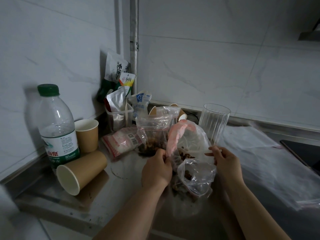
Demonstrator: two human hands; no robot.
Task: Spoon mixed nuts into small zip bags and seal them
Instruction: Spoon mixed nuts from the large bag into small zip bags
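Observation:
A clear zip bag with a pink strip stands open on the steel counter, with mixed nuts in its bottom. My left hand pinches its left edge near the pink strip. My right hand pinches the bag's right edge and a thin white handle, perhaps a spoon. A second clear bag with nuts lies in front, between my hands. Behind stands another zip bag with nuts, upright and open.
A water bottle and two paper cups, one upright and one lying, are at the left. Snack packets crowd the corner. A ribbed clear glass stands behind my right hand. Flat empty bags cover the right counter.

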